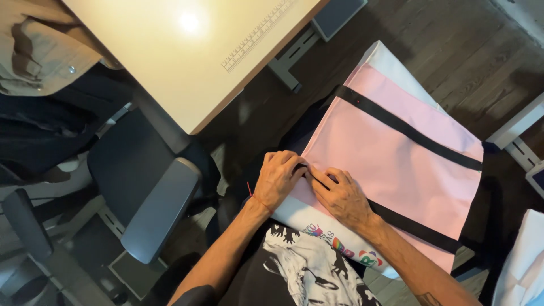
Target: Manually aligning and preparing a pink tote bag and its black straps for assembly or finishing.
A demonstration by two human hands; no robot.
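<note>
From the head camera, a pink fabric bag (391,153) with two black straps (408,127) lies across the person's lap, over a white panel (340,241) bearing a small multicoloured print near its lower edge. The left hand (276,180) and right hand (340,195) meet at the bag's near corner, each grip pinching the pink edge with fingers curled. A pale bench (187,62) with a ruler strip (258,35) stands beyond, a grey chair (153,198) to the left.

Left hand (276,180) and right hand (340,195) side by side, fingers (318,177) curled, pinching.
</note>
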